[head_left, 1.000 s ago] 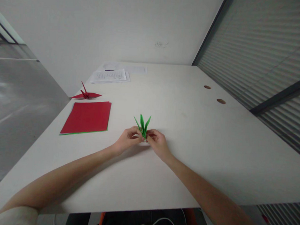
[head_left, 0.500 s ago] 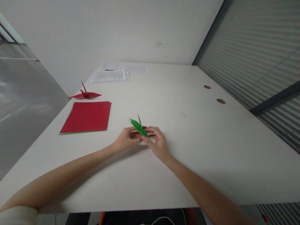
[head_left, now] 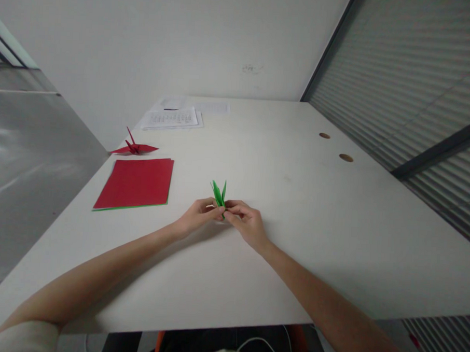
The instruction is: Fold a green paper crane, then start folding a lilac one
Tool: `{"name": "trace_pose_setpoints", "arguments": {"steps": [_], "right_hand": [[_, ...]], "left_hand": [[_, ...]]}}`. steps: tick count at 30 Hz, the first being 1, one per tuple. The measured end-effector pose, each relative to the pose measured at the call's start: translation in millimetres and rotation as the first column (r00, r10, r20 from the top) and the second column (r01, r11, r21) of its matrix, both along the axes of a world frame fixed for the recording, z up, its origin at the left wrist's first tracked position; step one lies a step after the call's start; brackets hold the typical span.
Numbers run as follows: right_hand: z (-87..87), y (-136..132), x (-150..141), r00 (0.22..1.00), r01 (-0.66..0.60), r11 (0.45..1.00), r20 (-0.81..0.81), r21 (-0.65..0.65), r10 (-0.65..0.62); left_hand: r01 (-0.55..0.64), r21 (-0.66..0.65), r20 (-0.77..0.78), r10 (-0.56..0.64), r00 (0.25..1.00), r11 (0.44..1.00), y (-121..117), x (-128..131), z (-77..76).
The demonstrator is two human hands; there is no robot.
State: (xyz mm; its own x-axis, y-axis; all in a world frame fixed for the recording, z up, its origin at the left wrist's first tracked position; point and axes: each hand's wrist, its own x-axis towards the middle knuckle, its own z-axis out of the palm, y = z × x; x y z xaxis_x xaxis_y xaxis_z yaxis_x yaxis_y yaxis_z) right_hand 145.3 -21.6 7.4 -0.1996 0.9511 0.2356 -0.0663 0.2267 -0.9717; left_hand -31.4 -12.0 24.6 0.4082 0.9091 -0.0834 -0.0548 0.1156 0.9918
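A folded green origami paper (head_left: 219, 194) points upward between my two hands, its narrow tips spread apart at the top. My left hand (head_left: 202, 213) pinches its lower left side, thumb in front. From the right, my right hand (head_left: 246, 219) grips the lower end with thumb and fingers. The fingers hide the bottom of the fold. Both hands are just above the white table (head_left: 295, 220). To their left lies a stack of square paper (head_left: 135, 183), red on top with a green edge showing beneath.
Behind the stack stands a red origami crane (head_left: 134, 148). Printed sheets (head_left: 171, 118) lie at the far left of the table. Two round holes (head_left: 346, 158) are near the right edge, beside a window with blinds (head_left: 410, 85). A wall closes off the back.
The green folded paper has turned from leaning left to nearly upright, and its tips have swung right. My left thumb has come up onto its front.
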Motion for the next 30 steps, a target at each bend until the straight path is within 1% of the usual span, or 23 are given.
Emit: {"name": "trace_pose_setpoints", "arguments": {"steps": [3, 5, 7, 9, 11, 14, 18, 20, 22, 24, 27, 30], "right_hand": [[0.8, 1.0, -0.4, 0.997, -0.032, 0.992, -0.07, -0.119, 0.024], [1.8, 1.8, -0.3, 0.993, -0.048, 0.978, -0.116, -0.205, 0.024], [3.2, 2.3, 0.2, 0.991, -0.043, 0.967, -0.137, -0.25, 0.009], [5.0, 2.5, 1.0, 0.989, -0.036, 0.965, -0.15, -0.261, -0.004], [6.6, 2.3, 1.8, 0.986, -0.037, 0.967, -0.167, -0.252, -0.006], [7.2, 2.2, 3.1, 0.986, -0.019, 0.976, -0.164, -0.215, -0.017], [2.7, 4.1, 4.2, 0.993, 0.079, 0.988, -0.083, -0.13, -0.09], [-0.3, 5.2, 4.0, 0.989, 0.126, 0.988, -0.065, -0.086, -0.131], [-1.9, 5.5, 3.1, 0.986, 0.143, 0.987, -0.08, -0.068, -0.149], [-1.3, 4.7, 1.6, 0.985, 0.127, 0.99, -0.109, -0.066, -0.134], [2.4, 1.8, -0.9, 0.989, 0.08, 0.995, -0.121, -0.067, -0.087], [6.1, 0.1, -2.3, 0.988, 0.099, 0.993, -0.112, -0.063, -0.105]], "left_hand": [[0.004, -0.001, -0.031, -0.004, 1.0, 1.0, 1.4, -0.8, -0.8], [0.01, 0.027, -0.062, -0.008, 0.998, 1.0, 2.2, -1.0, 0.7], [0.029, 0.067, -0.065, -0.025, 0.998, 0.997, 2.6, -0.6, 3.0], [0.044, 0.097, -0.049, -0.039, 0.998, 0.994, 2.5, 0.0, 4.8], [0.032, 0.116, -0.044, -0.027, 0.999, 0.993, 2.3, 0.3, 5.2], [-0.013, 0.136, -0.063, 0.021, 0.998, 0.991, 2.6, -0.5, 2.2], [-0.102, 0.139, -0.065, 0.112, 0.992, 0.985, 2.9, -1.7, -3.8], [-0.177, 0.113, -0.026, 0.181, 0.983, 0.978, 2.0, -1.1, -4.5], [-0.241, 0.075, 0.048, 0.238, 0.97, 0.968, 0.2, 0.2, -3.1], [-0.246, 0.047, 0.112, 0.239, 0.964, 0.968, -1.6, 1.8, -0.8], [-0.209, 0.045, 0.15, 0.2, 0.968, 0.977, -3.0, 3.6, 1.5], [-0.194, 0.015, 0.201, 0.187, 0.962, 0.981, -2.9, 4.0, 1.2]]}}
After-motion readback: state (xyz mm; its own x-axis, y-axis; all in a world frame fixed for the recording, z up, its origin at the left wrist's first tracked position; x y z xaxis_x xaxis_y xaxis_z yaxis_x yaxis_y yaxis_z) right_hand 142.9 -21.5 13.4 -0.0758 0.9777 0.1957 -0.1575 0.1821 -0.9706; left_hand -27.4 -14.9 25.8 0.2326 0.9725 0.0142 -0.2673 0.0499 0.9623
